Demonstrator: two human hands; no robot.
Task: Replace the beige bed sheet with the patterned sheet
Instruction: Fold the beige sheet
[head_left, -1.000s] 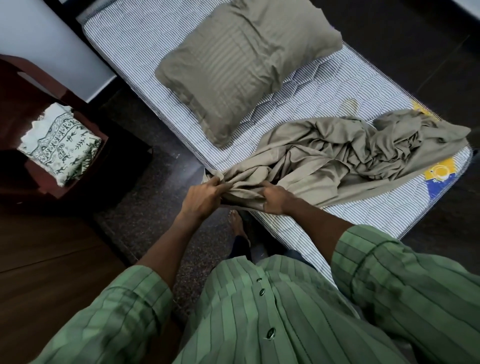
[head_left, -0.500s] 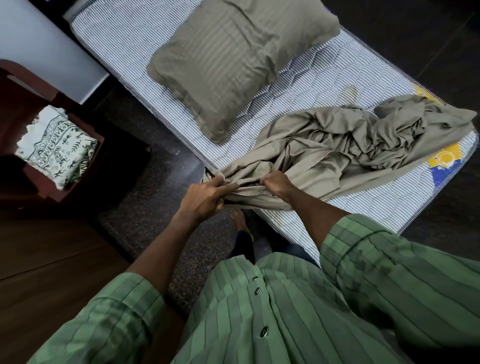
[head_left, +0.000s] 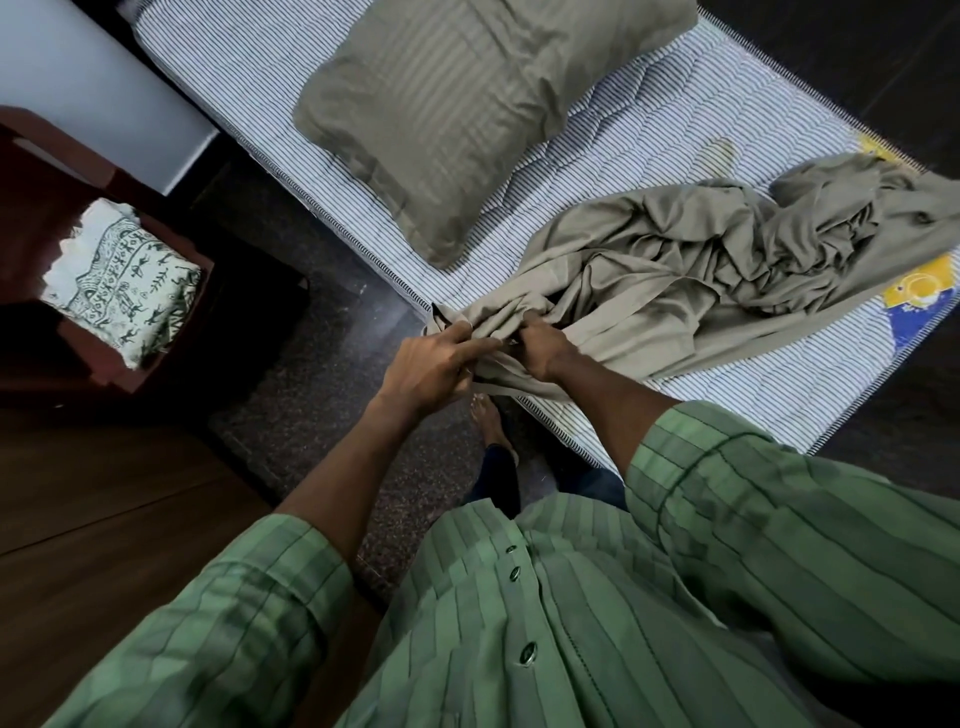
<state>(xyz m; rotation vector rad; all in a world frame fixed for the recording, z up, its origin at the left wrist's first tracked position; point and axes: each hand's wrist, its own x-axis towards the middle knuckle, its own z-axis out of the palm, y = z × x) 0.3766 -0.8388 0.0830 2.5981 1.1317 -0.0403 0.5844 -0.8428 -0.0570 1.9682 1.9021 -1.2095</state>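
Your left hand and right hand both clench bunched edge of beige bed sheet at mattress near side. Rest of sheet lies heaped across bare striped mattress, already off corners, likely gathered for removal. Pillow sits on mattress, apart from heap. Folded patterned sheet waits on red chair at your left, within reach for next step.
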